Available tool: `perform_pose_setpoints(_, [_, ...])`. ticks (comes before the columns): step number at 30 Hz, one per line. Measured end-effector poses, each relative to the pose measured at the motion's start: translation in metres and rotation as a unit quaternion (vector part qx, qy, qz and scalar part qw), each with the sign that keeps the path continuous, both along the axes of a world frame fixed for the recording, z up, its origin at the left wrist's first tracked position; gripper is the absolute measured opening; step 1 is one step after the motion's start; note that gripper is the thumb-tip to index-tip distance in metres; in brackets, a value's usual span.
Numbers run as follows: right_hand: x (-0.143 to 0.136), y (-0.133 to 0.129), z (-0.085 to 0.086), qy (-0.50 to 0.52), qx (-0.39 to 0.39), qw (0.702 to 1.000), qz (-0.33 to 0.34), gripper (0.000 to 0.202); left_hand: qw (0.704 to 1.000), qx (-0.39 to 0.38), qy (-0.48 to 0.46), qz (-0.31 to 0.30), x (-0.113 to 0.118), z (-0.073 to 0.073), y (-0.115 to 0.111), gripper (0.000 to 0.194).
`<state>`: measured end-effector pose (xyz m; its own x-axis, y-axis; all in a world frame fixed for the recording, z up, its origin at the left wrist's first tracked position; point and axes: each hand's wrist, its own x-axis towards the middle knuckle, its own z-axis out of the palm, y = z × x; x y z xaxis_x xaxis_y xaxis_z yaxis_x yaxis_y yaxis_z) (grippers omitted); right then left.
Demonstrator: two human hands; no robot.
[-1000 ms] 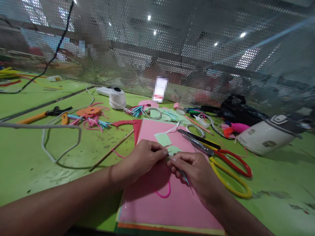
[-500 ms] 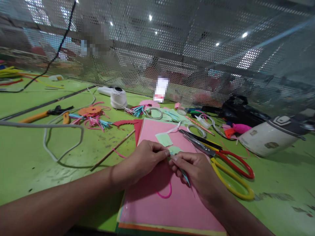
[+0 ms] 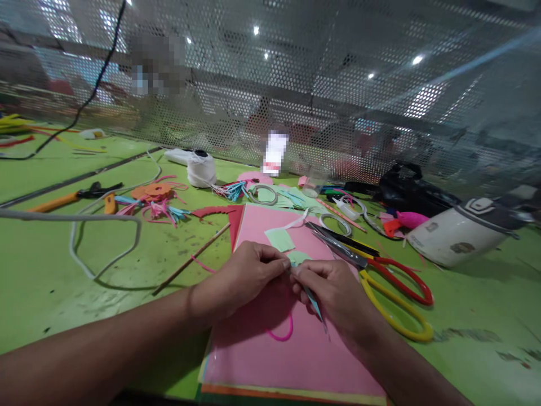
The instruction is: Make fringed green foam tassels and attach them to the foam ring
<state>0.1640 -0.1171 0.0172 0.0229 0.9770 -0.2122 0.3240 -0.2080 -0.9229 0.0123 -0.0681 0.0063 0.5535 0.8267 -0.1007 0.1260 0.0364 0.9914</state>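
My left hand (image 3: 256,269) and my right hand (image 3: 327,285) meet fingertip to fingertip over a stack of coloured paper with a pink sheet (image 3: 296,361) on top. Both pinch a small piece of pale blue-green paper (image 3: 315,303), whose pointed end sticks out below my right fingers. Its pinched part is mostly hidden. A light green paper piece (image 3: 280,239) lies just beyond my hands. Under them a bright pink cord (image 3: 284,337) curves across the sheet. To the right rest scissors (image 3: 393,276) with red and yellow handles.
A thin brown stick (image 3: 190,260) and a grey cable (image 3: 137,242) lie at the left, near orange-handled pliers (image 3: 59,202). Farther back are a white thread spool (image 3: 202,170), paper tassels (image 3: 158,208) and tape rings (image 3: 336,224). A white kettle (image 3: 452,234) lies at the right.
The whole view has shifted very slightly. Both hands keep their pinch, and the tip of the blue-green paper below my right hand has swung a little left and down.
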Motion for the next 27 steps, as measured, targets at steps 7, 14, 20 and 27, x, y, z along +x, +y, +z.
perform_pose_setpoints(7, [0.0015, -0.0011, -0.0005, 0.008, 0.005, 1.000, 0.014, 0.034, 1.000, -0.007, -0.007, 0.004, 0.0007, 0.0031, -0.0018, 0.023])
perform_pose_setpoints(14, [-0.0002, -0.0013, 0.0008, 0.015, 0.012, 1.000, 0.005, 0.030, 1.000, -0.005, -0.011, 0.007, 0.0007, 0.0031, -0.0010, 0.023])
perform_pose_setpoints(20, [0.0004, -0.0014, 0.0004, 0.018, 0.001, 1.000, 0.008, 0.030, 1.000, -0.005, -0.003, 0.015, 0.0002, 0.0050, -0.0027, 0.023])
perform_pose_setpoints(27, [-0.0023, -0.0009, 0.0026, 0.031, -0.003, 0.999, -0.010, 0.027, 1.000, -0.002, -0.002, 0.015, 0.0011, 0.0046, -0.0031, 0.023])
